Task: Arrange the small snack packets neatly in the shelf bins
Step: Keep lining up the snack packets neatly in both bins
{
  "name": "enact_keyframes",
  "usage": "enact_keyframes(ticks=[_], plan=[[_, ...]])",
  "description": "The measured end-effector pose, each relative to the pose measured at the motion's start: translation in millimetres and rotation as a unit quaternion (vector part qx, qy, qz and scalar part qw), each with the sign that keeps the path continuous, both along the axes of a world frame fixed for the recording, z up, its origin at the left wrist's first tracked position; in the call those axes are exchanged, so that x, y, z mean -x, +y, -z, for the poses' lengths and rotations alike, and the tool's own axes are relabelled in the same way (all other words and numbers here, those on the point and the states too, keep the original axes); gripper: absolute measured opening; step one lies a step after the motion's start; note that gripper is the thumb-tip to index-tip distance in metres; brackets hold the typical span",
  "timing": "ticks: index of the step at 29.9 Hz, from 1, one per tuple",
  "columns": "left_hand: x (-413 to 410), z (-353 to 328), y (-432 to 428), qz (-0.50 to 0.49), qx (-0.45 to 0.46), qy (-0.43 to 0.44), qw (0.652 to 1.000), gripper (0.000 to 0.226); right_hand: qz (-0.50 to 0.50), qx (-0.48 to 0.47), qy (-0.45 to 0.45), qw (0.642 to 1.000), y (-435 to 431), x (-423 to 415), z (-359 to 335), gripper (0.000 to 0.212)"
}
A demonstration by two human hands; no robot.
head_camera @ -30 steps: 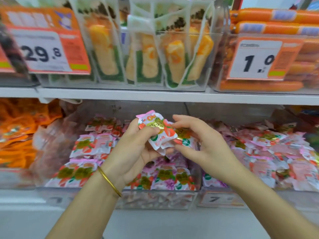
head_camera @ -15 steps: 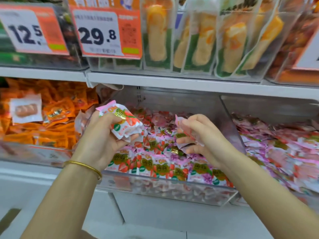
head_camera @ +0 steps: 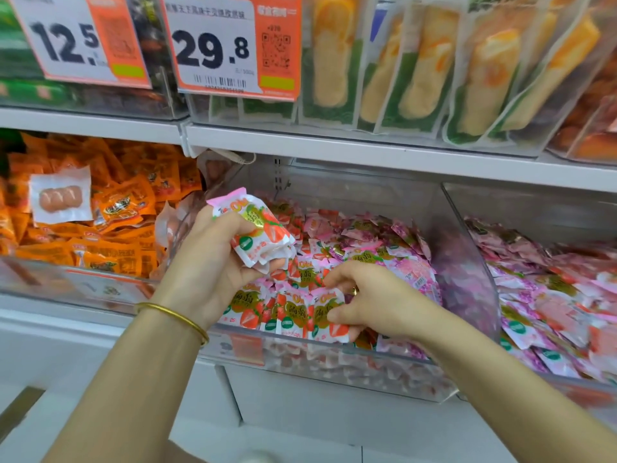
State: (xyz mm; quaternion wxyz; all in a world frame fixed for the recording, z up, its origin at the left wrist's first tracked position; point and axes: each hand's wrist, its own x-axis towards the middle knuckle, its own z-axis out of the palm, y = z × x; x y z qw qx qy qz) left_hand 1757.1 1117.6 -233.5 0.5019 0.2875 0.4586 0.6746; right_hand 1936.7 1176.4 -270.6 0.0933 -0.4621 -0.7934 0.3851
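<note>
My left hand (head_camera: 210, 262) grips a small stack of pink-and-white strawberry snack packets (head_camera: 262, 230) above the left part of a clear plastic bin (head_camera: 367, 372). Low at the bin's front, my right hand (head_camera: 364, 300) pinches one packet (head_camera: 329, 317) standing at the right end of a front row of upright packets (head_camera: 267, 310). Behind the row, loose pink packets (head_camera: 377, 243) lie piled in the bin.
A neighbouring clear bin (head_camera: 561, 289) on the right holds more pink packets. Orange packets (head_camera: 100, 222) fill the bin on the left. The shelf above (head_camera: 334, 148) carries bagged yellow snacks (head_camera: 417, 65) and price tags reading 12.5 and 29.8 (head_camera: 213, 51).
My right hand has dropped from mid-bin to the front row with a packet. My left hand keeps its stack at about the same place. The view has shifted a little left.
</note>
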Motion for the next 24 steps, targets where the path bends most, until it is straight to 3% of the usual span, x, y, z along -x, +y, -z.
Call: enact_keyframes(ticks=[1, 4, 5, 7, 9, 11, 12, 15, 18, 21, 24], plan=[[0.3, 1.1, 0.6, 0.010, 0.007, 0.000, 1.000, 0.022, -0.005, -0.006, -0.010, 1.000, -1.3, 0.5, 0.2, 0.034], [0.8, 6.0, 2.0, 0.035, 0.024, 0.011, 0.999, 0.025, -0.060, -0.170, -0.159, 0.971, 1.1, 1.4, 3.8, 0.031], [0.6, 7.7, 2.7, 0.044, 0.031, 0.016, 0.998, 0.028, -0.050, -0.208, -0.149, 0.965, 2.7, 0.9, 2.0, 0.023], [-1.6, 9.7, 4.3, 0.068, 0.043, 0.027, 0.996, 0.037, 0.013, -0.247, -0.028, 0.969, 7.2, 1.2, -7.0, 0.004], [-5.9, 9.8, 6.8, 0.097, 0.046, 0.037, 0.994, 0.044, 0.073, -0.179, 0.129, 0.973, 12.7, 5.9, -17.7, 0.011], [-10.7, 10.0, 10.4, 0.132, 0.044, 0.064, 0.988, 0.049, 0.068, -0.018, 0.232, 0.970, 14.1, 14.8, -26.1, 0.015], [-12.6, 10.1, 12.1, 0.144, 0.045, 0.080, 0.985, 0.052, 0.056, 0.034, 0.235, 0.970, 15.5, 19.6, -26.4, 0.019], [-13.3, 13.0, 18.5, 0.165, 0.048, 0.110, 0.979, 0.065, 0.021, 0.062, 0.213, 0.975, 23.1, 29.4, -18.6, 0.031], [-6.9, 19.2, 26.5, 0.155, 0.045, 0.121, 0.979, 0.080, 0.043, 0.122, 0.278, 0.952, 32.5, 28.9, -16.3, 0.015], [-4.6, 25.6, 33.1, 0.101, 0.066, 0.199, 0.972, 0.090, 0.084, 0.104, 0.308, 0.942, 38.0, 30.2, -16.9, 0.005], [-3.2, 29.4, 38.8, 0.055, 0.063, 0.252, 0.964, 0.085, 0.086, 0.080, 0.310, 0.944, 39.1, 36.2, -18.7, 0.007]])
